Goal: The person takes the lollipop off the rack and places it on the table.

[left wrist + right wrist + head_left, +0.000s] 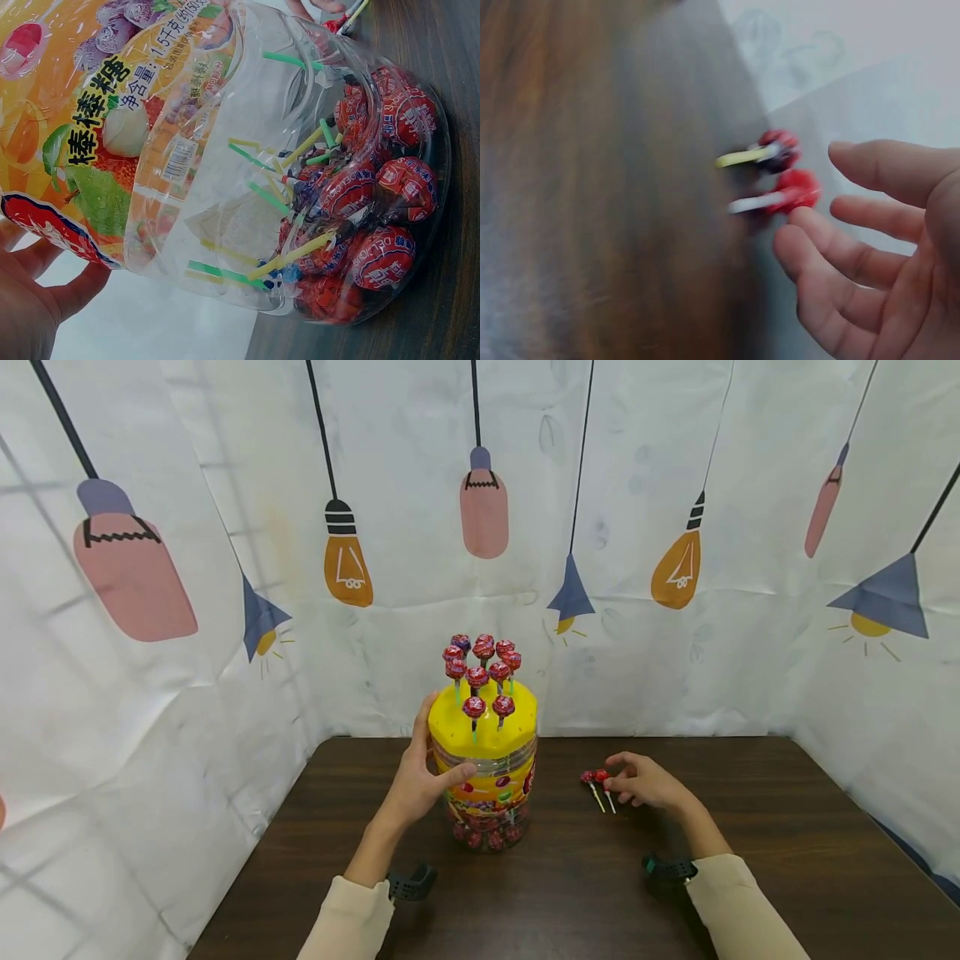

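My left hand [415, 783] grips the side of a tall clear jar [491, 817], thumb across its front and fingers behind the left side. The jar has a yellow lid [450, 727], from which several red-wrapped lollipops [477, 677] stand up on their sticks. More lollipops [384, 259] lie inside at the bottom, seen through the plastic in the left wrist view. To the right, my right hand [647, 783] hovers with parted fingers right at a lollipop with a white stick [799, 189]. Beside that one lies another lollipop with a yellow stick [780, 150].
The dark wooden table [570, 893] carries the jar and the two loose lollipops. Behind its far edge hangs a white cloth [405, 668] printed with lamps. Dark bands [412, 883] circle both wrists below cream sleeves.
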`<state>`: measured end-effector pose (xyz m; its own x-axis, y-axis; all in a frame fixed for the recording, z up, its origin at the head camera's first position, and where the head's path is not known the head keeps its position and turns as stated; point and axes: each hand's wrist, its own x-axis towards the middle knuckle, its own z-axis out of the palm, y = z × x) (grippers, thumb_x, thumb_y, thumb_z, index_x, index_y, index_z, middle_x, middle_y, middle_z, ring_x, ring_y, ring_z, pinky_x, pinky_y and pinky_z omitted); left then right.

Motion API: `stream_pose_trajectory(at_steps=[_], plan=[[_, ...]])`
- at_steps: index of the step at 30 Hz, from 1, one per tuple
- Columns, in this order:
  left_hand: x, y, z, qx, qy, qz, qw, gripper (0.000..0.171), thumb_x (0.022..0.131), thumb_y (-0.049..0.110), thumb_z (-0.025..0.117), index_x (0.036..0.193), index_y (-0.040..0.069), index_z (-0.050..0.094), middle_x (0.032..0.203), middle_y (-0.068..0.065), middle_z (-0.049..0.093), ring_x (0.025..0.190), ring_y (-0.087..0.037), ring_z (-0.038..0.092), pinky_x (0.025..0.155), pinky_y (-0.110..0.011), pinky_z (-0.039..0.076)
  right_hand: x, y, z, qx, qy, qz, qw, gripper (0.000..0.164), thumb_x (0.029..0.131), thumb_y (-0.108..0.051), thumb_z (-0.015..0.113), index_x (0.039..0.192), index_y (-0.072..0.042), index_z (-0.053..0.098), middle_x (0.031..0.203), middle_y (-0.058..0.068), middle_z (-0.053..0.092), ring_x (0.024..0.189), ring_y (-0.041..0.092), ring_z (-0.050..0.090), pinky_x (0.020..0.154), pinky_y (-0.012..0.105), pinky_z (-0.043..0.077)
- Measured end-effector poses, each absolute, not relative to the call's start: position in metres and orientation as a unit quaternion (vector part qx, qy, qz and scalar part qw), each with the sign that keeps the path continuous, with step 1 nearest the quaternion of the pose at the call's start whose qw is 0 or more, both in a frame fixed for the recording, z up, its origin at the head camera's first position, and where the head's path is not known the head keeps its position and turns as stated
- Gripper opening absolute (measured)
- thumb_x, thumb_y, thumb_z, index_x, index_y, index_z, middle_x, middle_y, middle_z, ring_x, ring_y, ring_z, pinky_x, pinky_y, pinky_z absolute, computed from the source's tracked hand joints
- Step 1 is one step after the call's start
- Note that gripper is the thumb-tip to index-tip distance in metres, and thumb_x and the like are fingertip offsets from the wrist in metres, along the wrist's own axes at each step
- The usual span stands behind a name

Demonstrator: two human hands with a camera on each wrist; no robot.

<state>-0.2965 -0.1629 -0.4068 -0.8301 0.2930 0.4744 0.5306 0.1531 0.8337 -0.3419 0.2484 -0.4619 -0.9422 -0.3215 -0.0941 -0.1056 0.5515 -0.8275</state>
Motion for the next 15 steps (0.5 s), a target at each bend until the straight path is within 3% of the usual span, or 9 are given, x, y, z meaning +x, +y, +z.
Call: stream_pose_trajectory(at_steps=[7, 12, 15], plan=[[-0.297, -0.162, -0.407, -0.275, -0.749, -0.594, 0.099, 0.105, 0.09, 0.03, 0.079, 0.163, 0.041, 0.003, 0.158, -0.001, 0.042, 0.132, -0.029, 0.055, 0.108, -0.058, 0.048, -0.329, 0.239, -0.423, -0.201, 0.86, -0.462, 0.08, 0.053, 0.104, -0.025, 0.061, 0.149, -0.003, 0.045, 0.115, 0.024, 0.066, 0.092, 0.031, 0.067, 0.073, 0.036, 0.057], [-0.296, -0.162, -0.405, -0.274, -0.749, -0.596, 0.096, 0.105, 0.09, 0.029, 0.079, 0.162, 0.044, 0.004, 0.158, 0.0, 0.041, 0.133, -0.03, 0.054, 0.109, -0.06, 0.047, -0.314, 0.216, -0.396, -0.242, 0.834, -0.496, 0.021, 0.046, 0.104, -0.027, 0.062, 0.146, -0.014, 0.051, 0.117, 0.017, 0.064, 0.098, 0.025, 0.069, 0.081, 0.033, 0.059], [-0.295, -0.162, -0.405, -0.272, -0.749, -0.596, 0.097, 0.105, 0.09, 0.03, 0.079, 0.163, 0.042, 0.004, 0.158, 0.0, 0.041, 0.134, -0.031, 0.054, 0.109, -0.061, 0.047, -0.3, 0.195, -0.382, -0.272, 0.789, -0.551, -0.019, 0.042, 0.103, -0.017, 0.062, 0.144, -0.012, 0.053, 0.117, 0.019, 0.064, 0.1, 0.023, 0.07, 0.08, 0.032, 0.06]])
